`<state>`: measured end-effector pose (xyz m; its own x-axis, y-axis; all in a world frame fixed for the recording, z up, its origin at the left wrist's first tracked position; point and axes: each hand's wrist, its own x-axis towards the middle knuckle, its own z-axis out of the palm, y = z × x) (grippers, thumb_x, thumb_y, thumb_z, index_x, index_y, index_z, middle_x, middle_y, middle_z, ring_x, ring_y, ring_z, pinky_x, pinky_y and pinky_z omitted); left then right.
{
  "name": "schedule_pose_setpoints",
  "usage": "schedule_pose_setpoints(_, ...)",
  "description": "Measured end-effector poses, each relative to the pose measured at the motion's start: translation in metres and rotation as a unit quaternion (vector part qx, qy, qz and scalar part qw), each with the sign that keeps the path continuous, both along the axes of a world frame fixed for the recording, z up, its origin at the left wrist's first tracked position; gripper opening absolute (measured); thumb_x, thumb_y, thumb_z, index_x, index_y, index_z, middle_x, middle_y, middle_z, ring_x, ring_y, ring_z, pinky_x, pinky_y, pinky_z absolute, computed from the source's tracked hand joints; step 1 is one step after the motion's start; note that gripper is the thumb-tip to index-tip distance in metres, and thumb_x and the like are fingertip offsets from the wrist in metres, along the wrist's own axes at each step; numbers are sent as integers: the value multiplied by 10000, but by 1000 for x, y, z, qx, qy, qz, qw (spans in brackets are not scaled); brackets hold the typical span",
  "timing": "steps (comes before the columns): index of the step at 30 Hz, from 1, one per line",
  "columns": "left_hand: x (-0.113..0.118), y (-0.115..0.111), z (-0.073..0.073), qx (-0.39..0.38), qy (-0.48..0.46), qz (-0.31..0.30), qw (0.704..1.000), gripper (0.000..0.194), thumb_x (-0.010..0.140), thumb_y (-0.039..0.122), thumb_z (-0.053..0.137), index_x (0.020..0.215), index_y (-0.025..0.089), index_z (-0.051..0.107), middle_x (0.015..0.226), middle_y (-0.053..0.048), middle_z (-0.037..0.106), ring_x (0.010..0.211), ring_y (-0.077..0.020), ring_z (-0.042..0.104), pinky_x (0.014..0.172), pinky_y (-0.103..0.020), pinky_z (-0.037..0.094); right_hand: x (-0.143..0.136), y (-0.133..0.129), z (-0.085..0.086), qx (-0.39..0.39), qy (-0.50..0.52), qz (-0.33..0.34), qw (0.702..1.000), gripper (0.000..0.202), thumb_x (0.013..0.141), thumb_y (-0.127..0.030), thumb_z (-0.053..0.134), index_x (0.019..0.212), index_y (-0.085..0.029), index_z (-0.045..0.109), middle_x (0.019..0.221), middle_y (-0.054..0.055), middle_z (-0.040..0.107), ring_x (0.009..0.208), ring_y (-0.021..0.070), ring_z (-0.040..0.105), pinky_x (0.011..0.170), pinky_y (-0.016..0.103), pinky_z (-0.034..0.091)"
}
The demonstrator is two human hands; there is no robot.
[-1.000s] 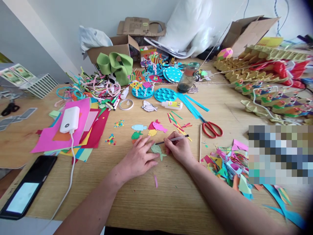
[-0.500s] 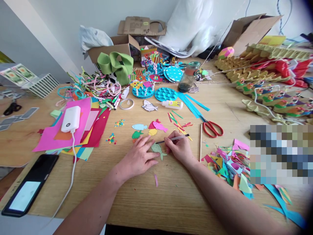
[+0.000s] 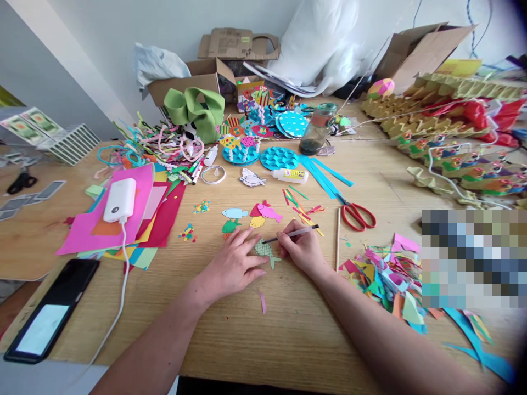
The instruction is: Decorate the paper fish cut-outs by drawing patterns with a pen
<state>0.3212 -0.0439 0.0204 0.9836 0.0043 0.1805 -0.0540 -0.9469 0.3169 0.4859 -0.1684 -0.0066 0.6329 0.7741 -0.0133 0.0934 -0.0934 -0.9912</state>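
Observation:
A pale green paper fish with a grid of dark lines lies flat on the wooden table. My left hand rests beside it, fingers spread, some fingertips on or near its left edge. In my right hand is a slim pen, pinched between thumb and fingers, its tip at the fish's upper edge. Just beyond my hands lie a light blue paper fish, a green paper fish, a pink paper fish and a yellow one.
Red-handled scissors and a wooden stick lie to the right, near a heap of paper scraps. A glue bottle lies farther back. Coloured paper sheets, a white power bank and a phone are at left.
My two hands stay in nearly the same place. The pen's tip shifts very slightly along the fish's upper edge.

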Motion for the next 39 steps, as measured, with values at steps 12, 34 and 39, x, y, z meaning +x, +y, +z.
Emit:
schedule_pose_setpoints(12, -1, 0, -2, -3, 1, -3, 1000, 234, 885, 325, 643, 1095, 265, 726, 1345, -120, 562, 1370, -332, 356, 1097, -571, 341, 0, -2, -1, -2, 10, 6, 1000, 204, 805, -294, 613, 686, -238, 457, 431, -53, 550, 355, 132, 514, 391, 234, 368)
schedule_pose_setpoints(34, -1, 1, -2, -5, 8, -4, 1000, 242, 887, 322, 641, 1111, 272, 720, 1356, -114, 559, 1384, -323, 343, 1112, -560, 327, -1, -2, 2, -16, 5, 3, 1000, 204, 779, -280, 609, 664, -243, 445, 398, -61, 528, 349, 131, 500, 393, 232, 359)
schedule_pose_setpoints(39, -1, 1, -2, -3, 14, -4, 1000, 244, 887, 326, 640, 1112, 274, 719, 1360, -109, 555, 1384, -321, 346, 1119, -559, 319, 0, -2, 1, -17, -6, 7, 1000, 182, 781, -261, 604, 669, -236, 463, 413, -59, 533, 360, 127, 500, 399, 229, 356)
